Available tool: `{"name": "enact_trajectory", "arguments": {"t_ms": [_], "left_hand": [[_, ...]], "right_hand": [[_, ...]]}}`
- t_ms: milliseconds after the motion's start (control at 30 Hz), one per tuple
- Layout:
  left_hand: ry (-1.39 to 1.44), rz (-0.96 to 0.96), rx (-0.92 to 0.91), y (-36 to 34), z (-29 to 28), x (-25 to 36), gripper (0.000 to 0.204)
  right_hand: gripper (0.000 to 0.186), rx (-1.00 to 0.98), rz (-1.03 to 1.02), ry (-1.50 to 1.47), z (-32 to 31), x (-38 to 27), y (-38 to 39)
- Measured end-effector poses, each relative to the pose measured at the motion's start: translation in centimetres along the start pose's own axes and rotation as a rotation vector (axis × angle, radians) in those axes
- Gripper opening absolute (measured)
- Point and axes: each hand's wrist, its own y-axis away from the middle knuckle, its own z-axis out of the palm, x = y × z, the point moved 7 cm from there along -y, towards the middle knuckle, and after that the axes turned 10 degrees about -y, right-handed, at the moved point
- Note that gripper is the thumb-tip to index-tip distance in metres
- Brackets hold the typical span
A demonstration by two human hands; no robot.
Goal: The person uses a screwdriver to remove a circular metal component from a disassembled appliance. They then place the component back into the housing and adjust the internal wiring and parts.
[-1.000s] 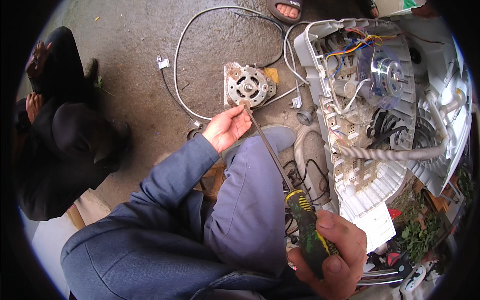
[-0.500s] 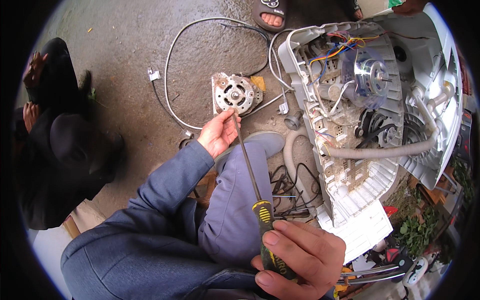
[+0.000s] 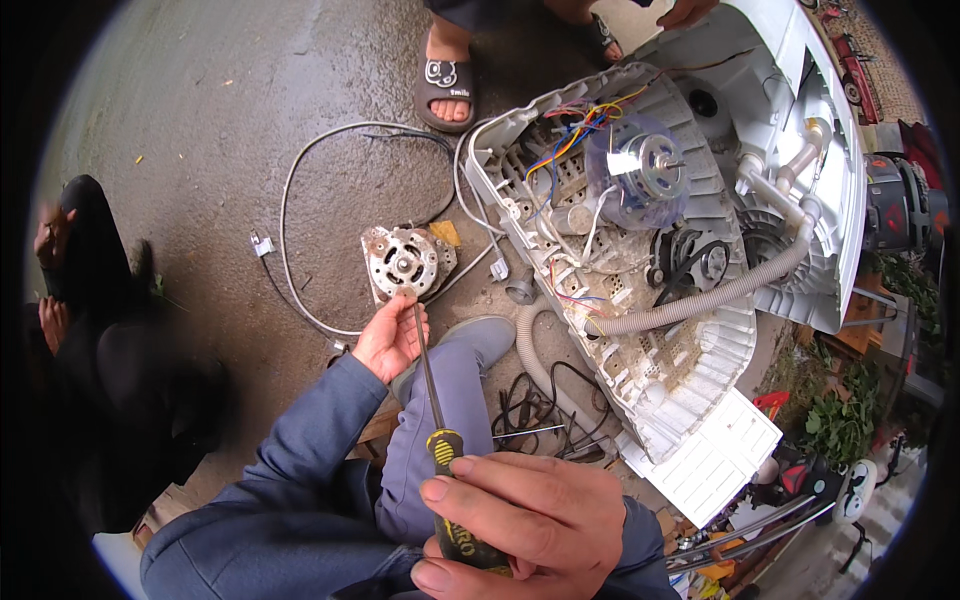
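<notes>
A round metal motor (image 3: 385, 255) with a centre shaft lies on the wet concrete. At its near edge my left hand (image 3: 390, 345) has thumb and fingers closed by the tip of the long screwdriver shaft; I cannot make out what they pinch. My right hand (image 3: 530, 515) grips the green-and-yellow screwdriver (image 3: 443, 455) by its handle, low in the picture, with the shaft pointing away from me to the motor. A grey cable (image 3: 287, 220) with plugs loops round the motor.
An opened white washing machine base (image 3: 670, 390), with wiring, another motor (image 3: 655, 165) and a corrugated hose (image 3: 740, 285), fills the right. A co-worker in black (image 3: 100, 400) sits at left; another person's sandalled foot (image 3: 445, 80) is at top. Tangled cables (image 3: 530, 410) and plants (image 3: 840, 415) are nearby.
My view has shifted, so motor and machine appear further left and lower. The screwdriver stands more upright in the picture, and my right fingers have moved round its handle.
</notes>
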Motion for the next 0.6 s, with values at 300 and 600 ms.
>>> {"name": "enact_trajectory", "arguments": {"t_ms": [300,600], "left_hand": [[-0.275,0.02,-0.013,-1.5,3.1,-2.7,0.022],[-1.148,0.588,-0.172,-3.1,6.9,-0.9,0.017]], "right_hand": [[0.062,0.1,0.23,0.082,-5.9,-3.2,2.8],[0.074,0.785,0.244,0.574,-12.9,-3.9,9.7]]}}
